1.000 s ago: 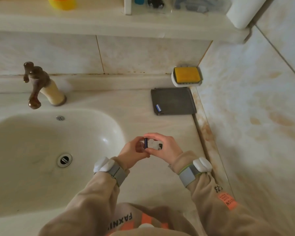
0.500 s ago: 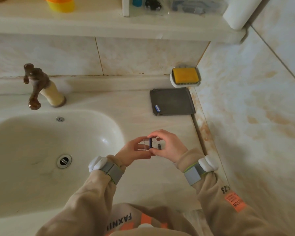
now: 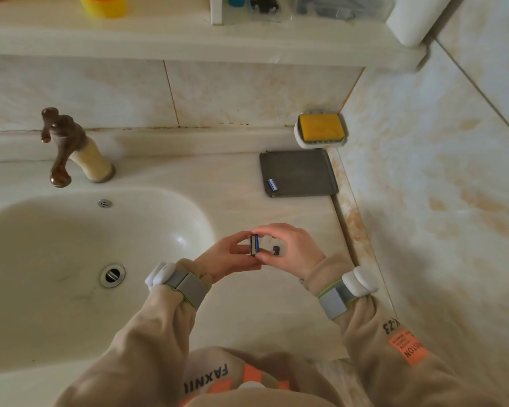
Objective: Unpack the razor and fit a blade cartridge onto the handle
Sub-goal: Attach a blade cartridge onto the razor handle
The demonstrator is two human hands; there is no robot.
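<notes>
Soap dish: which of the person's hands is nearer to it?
Right. The right hand is nearly straight in front of the soap dish; the left hand is further toward the sink.

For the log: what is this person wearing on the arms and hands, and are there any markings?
The left hand and right hand are bare, no gloves. Loose beige sleeves cover both arms. Each wrist carries a grey strap with a green edge and a rounded white device. The right sleeve bears an orange patch with dark lettering and a black printed mark beside it.
</notes>
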